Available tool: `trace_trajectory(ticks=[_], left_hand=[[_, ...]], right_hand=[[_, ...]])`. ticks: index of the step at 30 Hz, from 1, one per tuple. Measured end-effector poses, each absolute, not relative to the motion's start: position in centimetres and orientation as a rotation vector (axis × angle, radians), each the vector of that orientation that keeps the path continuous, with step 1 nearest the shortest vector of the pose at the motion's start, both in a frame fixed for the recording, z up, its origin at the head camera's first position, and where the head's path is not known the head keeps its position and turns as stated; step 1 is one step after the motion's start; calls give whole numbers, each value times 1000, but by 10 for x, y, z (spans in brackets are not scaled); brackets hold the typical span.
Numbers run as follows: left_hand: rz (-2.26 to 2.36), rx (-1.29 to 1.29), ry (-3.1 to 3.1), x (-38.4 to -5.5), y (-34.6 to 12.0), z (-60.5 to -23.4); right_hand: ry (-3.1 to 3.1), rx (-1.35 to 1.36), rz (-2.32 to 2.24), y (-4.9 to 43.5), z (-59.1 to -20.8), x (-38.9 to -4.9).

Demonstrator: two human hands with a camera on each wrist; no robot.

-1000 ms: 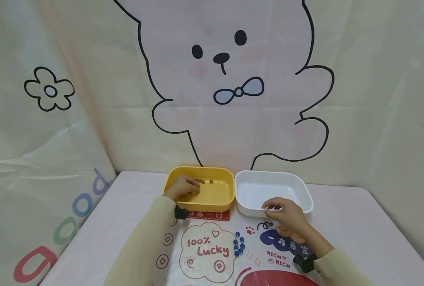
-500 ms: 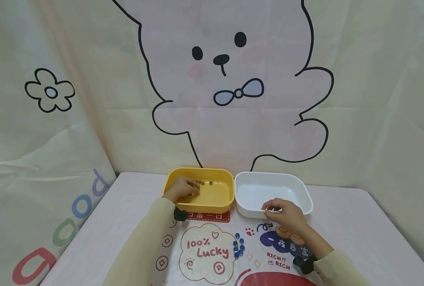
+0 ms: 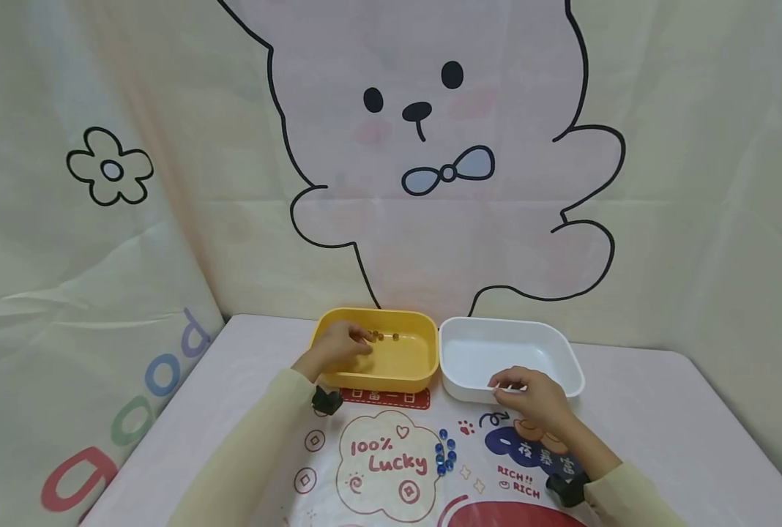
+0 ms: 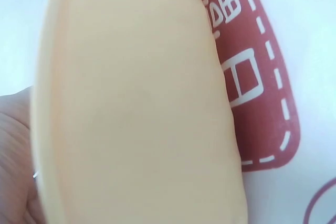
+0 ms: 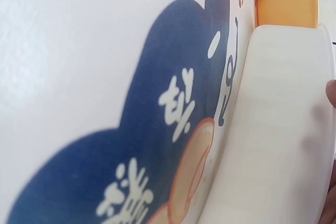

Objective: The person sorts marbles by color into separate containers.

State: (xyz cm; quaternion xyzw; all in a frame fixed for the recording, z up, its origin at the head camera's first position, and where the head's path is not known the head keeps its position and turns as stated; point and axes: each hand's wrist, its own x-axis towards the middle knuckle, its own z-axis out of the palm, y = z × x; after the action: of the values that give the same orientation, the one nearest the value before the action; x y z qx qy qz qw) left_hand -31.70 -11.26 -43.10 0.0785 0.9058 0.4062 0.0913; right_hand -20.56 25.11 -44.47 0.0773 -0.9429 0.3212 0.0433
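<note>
My left hand (image 3: 341,345) reaches over the near left side of a yellow tray (image 3: 424,359), fingers down inside it beside several small amber-brown beads (image 3: 395,337). Whether a bead lies between those fingertips is too small to tell. To the right stands a white tray (image 3: 542,351), its near rim held between the thumb and fingers of my right hand (image 3: 532,395). In the right wrist view, the white tray's outer wall (image 5: 268,124) shows, with parts of the hand at its rim. A yellow sleeve-like surface (image 4: 142,98) fills most of the left wrist view.
Several blue glass beads (image 3: 446,452) lie in a cluster on the printed tabletop (image 3: 371,505), in front of the trays. The trays stand side by side, near a backdrop curtain (image 3: 523,241) with a cartoon bear.
My left wrist has shifted slightly left relative to the yellow tray, and its fingers have drawn back a little. The right hand stays at the white rim. The head view has turned slightly left.
</note>
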Motion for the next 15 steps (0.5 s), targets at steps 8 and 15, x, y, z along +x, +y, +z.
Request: trace_trajectory(ticks=[8,15], left_hand=[[1117,312,2772,-302,-109,-424],[1121,415,2807,-280,-108,-417]], right_hand=[[-2888,216,988,251,-444,-205],[-2884,225,1014,251,-443,-204]])
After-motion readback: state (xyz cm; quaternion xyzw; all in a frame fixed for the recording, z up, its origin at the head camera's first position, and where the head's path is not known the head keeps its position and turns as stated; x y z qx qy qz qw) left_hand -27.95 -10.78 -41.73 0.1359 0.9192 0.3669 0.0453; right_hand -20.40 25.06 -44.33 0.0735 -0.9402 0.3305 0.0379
